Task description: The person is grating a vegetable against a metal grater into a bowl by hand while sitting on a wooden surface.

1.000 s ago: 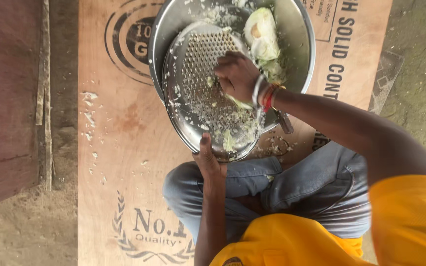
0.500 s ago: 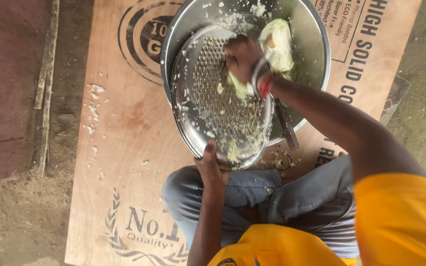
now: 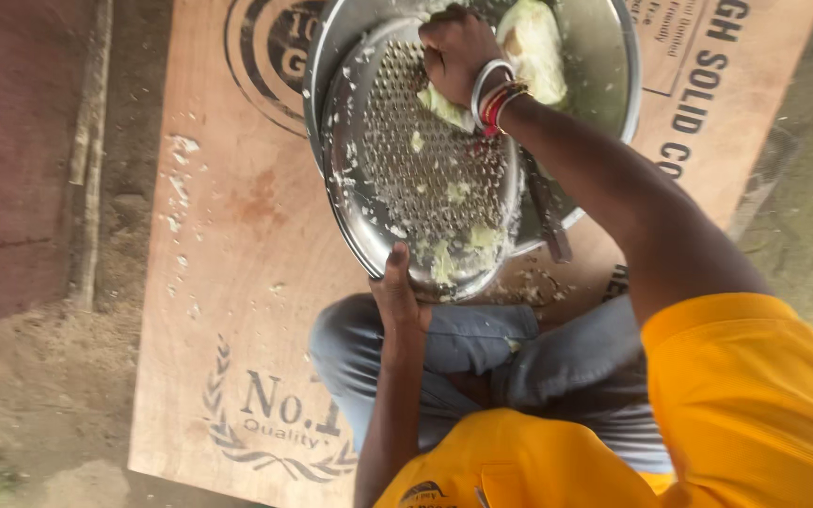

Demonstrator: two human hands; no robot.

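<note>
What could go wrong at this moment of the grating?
The right hand presses a small pale green vegetable piece against the round perforated metal grater; with so little left, knuckles could scrape the holes. The left hand steadies only the grater's near rim, so it might slip or tilt. Shreds already lie on the printed brown plywood board outside the large steel bowl; more may spill.
</note>
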